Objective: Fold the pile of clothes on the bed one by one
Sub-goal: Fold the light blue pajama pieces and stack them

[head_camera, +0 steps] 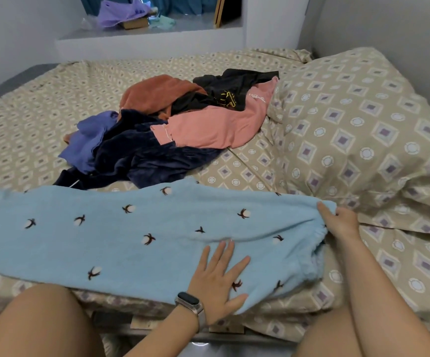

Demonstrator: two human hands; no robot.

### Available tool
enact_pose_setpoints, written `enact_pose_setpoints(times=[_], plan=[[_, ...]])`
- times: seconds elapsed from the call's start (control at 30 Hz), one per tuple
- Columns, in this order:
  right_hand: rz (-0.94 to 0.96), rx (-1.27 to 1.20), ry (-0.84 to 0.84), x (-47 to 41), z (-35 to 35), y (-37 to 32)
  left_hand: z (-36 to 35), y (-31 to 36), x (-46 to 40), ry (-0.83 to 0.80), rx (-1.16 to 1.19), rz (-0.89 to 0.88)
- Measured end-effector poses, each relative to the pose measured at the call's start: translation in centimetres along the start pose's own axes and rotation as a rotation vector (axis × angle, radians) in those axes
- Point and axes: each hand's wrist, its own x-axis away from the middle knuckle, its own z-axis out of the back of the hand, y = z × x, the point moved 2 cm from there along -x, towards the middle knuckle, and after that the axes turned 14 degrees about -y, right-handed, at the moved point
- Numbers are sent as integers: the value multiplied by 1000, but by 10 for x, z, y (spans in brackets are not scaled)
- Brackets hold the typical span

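Note:
Light blue fleece pants (121, 235) with small dark bird-like prints lie stretched across the near edge of the bed (41, 99). My left hand (219, 279), with a watch on the wrist, presses flat on the fabric with fingers spread. At the elastic waistband on the right end, my right hand (340, 222) grips the fabric, fingers curled over its edge. Behind the pants lies the pile of clothes (162, 130): a dark navy plush piece, a purple one, a rust-orange one, a black one with a yellow print and a pink one.
A large pillow (363, 119) in the same patterned cover fills the bed's right side. My bare knees show at the bottom corners. A ledge (144, 34) beyond the bed holds purple cloth and a box. Grey walls close in left and right.

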Motion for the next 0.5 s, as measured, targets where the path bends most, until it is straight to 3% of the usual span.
enact_pose_setpoints(times=[0.17,0.3,0.37,0.43,0.5], plan=[[-131,21,-209,32,-1,17,37,17,-10,96,281,99],[-226,351,-443,70,-21,31,25,51,-38,-110,198,153],[-198,291,-430,75,-21,30,23,56,-43,-138,219,140],[-208,151,-391,78,-19,30,27,48,-43,-61,127,81],[-200,40,-381,86,-22,28,33,31,-37,-131,127,-33]])
